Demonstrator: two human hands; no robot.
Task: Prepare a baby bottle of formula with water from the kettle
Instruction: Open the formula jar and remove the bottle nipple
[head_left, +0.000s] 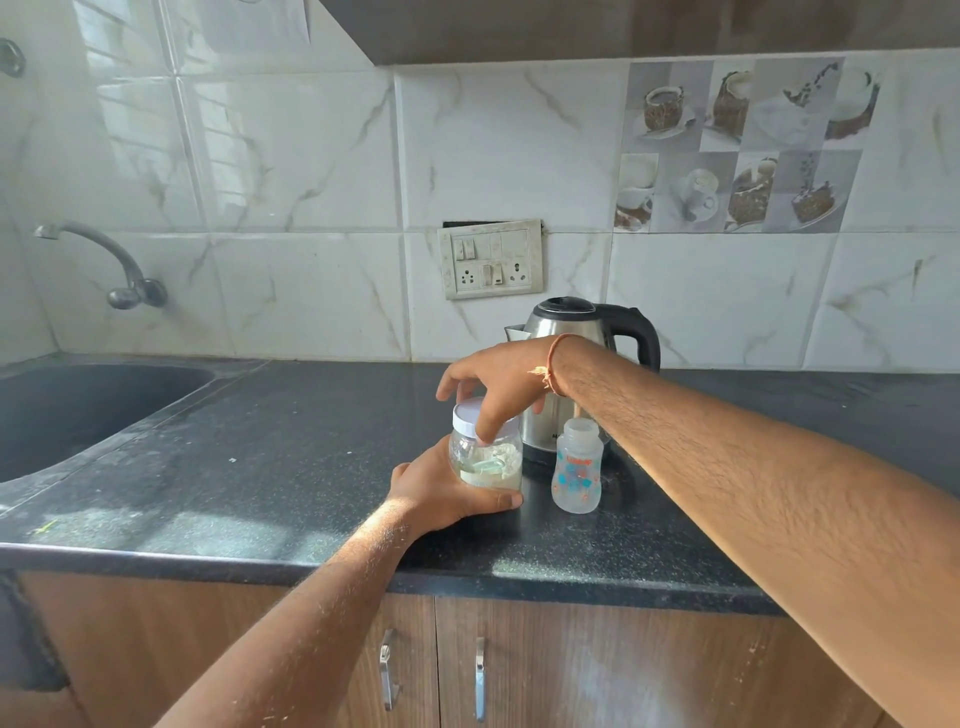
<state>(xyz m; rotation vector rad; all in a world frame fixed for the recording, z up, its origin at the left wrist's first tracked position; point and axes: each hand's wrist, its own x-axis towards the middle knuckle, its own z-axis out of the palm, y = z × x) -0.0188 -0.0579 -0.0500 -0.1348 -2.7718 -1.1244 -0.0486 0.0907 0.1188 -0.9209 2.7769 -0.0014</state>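
On the dark speckled tabletop (291, 457), the left hand (441, 493) reaches in from seven o'clock, forearm stretched out, its fingers and thumb wrapped round the lower body of a clear jar (485, 457) that holds pale powder and a scoop. The right hand (498, 384) comes from four o'clock, arm angled across the scene, wrist bent down, its fingers curled over the jar's white lid (470, 413) and gripping its rim. An uncapped baby bottle (577, 467) stands just beside the jar at three o'clock. The steel kettle (571, 332) stands behind both at twelve o'clock.
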